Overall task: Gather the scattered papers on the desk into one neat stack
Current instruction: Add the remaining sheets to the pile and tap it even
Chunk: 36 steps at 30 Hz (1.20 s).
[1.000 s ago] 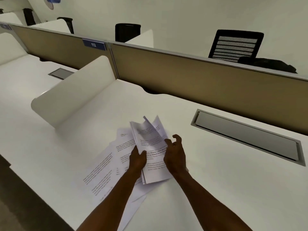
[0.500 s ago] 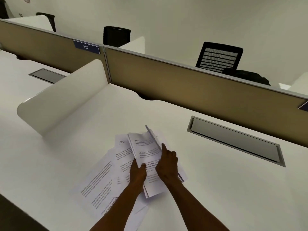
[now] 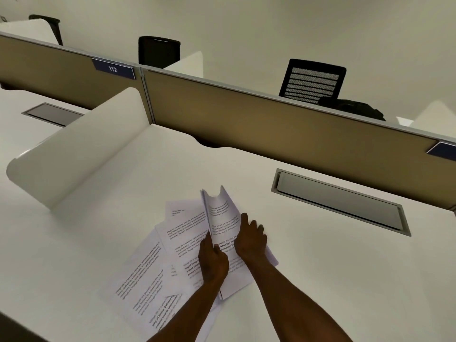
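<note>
A small bundle of printed sheets (image 3: 223, 215) is lifted off the white desk (image 3: 333, 267), its far end curling upward. My left hand (image 3: 213, 261) grips the bundle's left edge. My right hand (image 3: 250, 239) presses against its right side, fingers wrapped around the sheets. Several loose printed papers (image 3: 153, 270) lie fanned and overlapping on the desk to the left of and under my hands, reaching toward the front edge.
A curved white divider (image 3: 81, 154) stands at the left. A tan partition (image 3: 271, 124) with a "112" label (image 3: 113, 69) runs along the back. A metal cable hatch (image 3: 340, 202) is set in the desk at the right. Black chairs (image 3: 312, 81) stand beyond the partition.
My right hand went from open-fingered beside the bundle to closed onto its right edge. The bundle now stands more upright, its top curled.
</note>
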{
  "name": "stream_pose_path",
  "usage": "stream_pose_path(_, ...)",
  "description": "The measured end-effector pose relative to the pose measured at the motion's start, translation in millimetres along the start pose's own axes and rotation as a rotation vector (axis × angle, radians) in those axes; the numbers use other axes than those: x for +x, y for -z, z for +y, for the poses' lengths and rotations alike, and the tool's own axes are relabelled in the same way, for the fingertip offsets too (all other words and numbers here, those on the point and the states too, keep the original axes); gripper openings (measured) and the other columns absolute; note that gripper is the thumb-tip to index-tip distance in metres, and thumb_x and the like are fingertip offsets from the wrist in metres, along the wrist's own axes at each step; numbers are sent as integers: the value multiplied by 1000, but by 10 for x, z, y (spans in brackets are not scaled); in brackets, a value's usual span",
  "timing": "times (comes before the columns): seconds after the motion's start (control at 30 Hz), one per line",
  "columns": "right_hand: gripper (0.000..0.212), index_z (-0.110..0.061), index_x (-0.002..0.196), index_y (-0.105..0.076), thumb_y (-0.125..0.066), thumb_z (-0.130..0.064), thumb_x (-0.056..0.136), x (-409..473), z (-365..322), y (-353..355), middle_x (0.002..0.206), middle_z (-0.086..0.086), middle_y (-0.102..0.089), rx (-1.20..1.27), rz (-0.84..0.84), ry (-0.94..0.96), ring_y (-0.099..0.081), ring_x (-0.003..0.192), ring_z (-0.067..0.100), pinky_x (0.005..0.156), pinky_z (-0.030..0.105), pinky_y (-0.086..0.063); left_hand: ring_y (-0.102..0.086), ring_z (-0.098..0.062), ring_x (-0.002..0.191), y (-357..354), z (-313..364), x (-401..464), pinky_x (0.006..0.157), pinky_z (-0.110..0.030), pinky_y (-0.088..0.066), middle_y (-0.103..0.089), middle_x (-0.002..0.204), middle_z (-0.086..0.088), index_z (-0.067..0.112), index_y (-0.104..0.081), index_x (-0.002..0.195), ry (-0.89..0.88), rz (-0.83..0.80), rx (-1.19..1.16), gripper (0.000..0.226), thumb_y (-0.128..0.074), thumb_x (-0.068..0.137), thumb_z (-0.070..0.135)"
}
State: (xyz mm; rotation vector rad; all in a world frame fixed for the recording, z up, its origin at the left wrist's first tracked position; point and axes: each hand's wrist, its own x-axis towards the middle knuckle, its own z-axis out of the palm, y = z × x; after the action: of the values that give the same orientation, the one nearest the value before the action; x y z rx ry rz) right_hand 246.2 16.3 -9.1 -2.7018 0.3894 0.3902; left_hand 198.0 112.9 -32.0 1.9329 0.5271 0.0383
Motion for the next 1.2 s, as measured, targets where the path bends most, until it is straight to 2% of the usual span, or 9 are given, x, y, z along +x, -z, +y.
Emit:
stream_pose_path(0.2, 67, -24, 147, -24, -57, -29, 89, -141, -123, 2, 142, 22, -41, -84, 26, 48, -44, 128, 41, 107, 52, -36, -47, -35, 133, -125, 26, -84, 110, -45, -40, -49, 144, -20, 8, -38, 149, -149, 20, 142, 53, -48, 97, 4)
stream_pose_path(0.37, 63, -27, 140, -33, -58, -24, 83, -166, -111, 152, 122, 14, -59, -47, 49, 3, -48, 120, 37, 102, 50, -35, -48, -33, 129, -57, 52, -113, 106, -44, -44, -43, 150, -17, 14, -21, 156, -210, -6, 280, 71, -54, 93, 10)
stream_pose_path(0.5, 58, -26, 136, -43, -66, -27, 83, -146, -89, 306, 127, 10, -58, 105, 21, -21, -59, 116, 33, 99, 46, -47, -39, -27, 141, -38, 129, -200, 113, -39, -38, -24, 162, -12, 21, -5, 159, -270, -104, 479, 87, -59, 91, 29)
stream_pose_path(0.63, 68, -16, 143, -39, -69, -14, 82, -190, 27, 364, 130, 15, -61, 351, 33, -56, -62, 115, 35, 95, 43, -54, -43, -31, 140, -7, 198, -285, 109, -39, -43, -25, 162, -15, 17, -12, 158, -360, -106, 441, 88, -64, 87, 11)
stream_pose_path(0.7, 60, -9, 140, -44, -65, -12, 84, -214, 125, 360, 132, 17, -60, 483, 21, -145, -61, 114, 34, 94, 39, -52, -29, -25, 148, 58, 222, -297, 115, -32, -34, -14, 166, -8, 23, 0, 158, -328, -136, 367, 90, -59, 91, 9)
stream_pose_path(0.83, 11, -3, 87, -67, -56, -3, 83, -269, 343, 362, 101, 21, -72, 670, 53, -138, -63, 81, 27, 70, 27, -48, -35, -20, 145, 297, 288, -339, 121, -33, -29, -30, 161, -5, 20, -3, 159, -262, -74, 34, 83, -57, 95, 14)
stream_pose_path(1.0, 19, -17, 85, -68, -60, 0, 84, -354, 348, 341, 88, 10, -72, 829, -25, -37, -69, 80, 30, 75, 43, -58, -57, -18, 122, 732, 124, -268, 95, -16, -41, -52, 146, -6, 20, -10, 158, 22, -7, -64, 79, -48, 92, 0)
stream_pose_path(1.1, 23, -26, 87, -66, -61, -3, 86, -397, 180, 207, 91, 1, -72, 821, -60, 8, -69, 83, 24, 71, 35, -57, -56, -12, 105, 905, 20, -200, 82, -11, -49, -57, 139, -7, 14, -28, 151, 88, -7, -7, 63, -46, 92, 1)
stream_pose_path(1.2, 23, -25, 93, -63, -59, -4, 85, -438, -15, 72, 91, -1, -68, 722, -20, 65, -64, 79, 13, 64, 24, -49, -47, -26, 123, 976, -10, -154, 101, -36, -47, -49, 140, -15, 9, -35, 143, 160, -25, 203, 54, -49, 92, 13)
